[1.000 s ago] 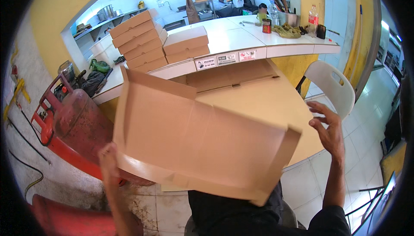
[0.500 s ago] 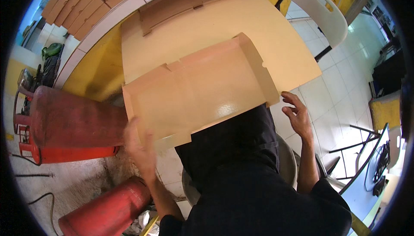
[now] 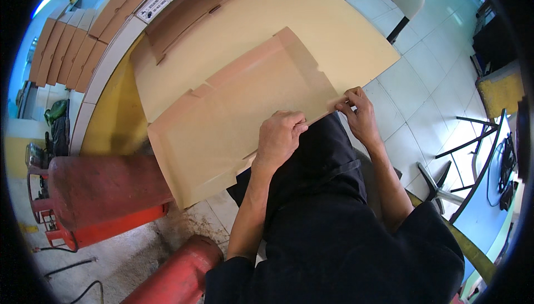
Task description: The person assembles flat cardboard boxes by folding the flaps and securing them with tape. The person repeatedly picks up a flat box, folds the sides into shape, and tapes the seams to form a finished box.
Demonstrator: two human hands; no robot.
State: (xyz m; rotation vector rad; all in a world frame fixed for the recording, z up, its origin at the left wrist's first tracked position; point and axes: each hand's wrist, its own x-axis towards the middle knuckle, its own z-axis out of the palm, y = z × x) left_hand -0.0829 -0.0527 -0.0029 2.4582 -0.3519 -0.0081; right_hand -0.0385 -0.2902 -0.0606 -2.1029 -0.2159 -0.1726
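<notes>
Our left hand (image 3: pixel 280 140) and right hand (image 3: pixel 359 114) both grip the near edge of the creased cardboard tray (image 3: pixel 239 104), which lies across the yellowish table (image 3: pixel 345 34) and overhangs it toward us, with red gas cylinders (image 3: pixel 108 190) to the left and stacked boxes (image 3: pixel 72 43) beyond. Half a second ago, our left hand was at the tray's left end and our right stood clear; now both are near the right corner, fingers curled, thumbs pressing the rim.
</notes>
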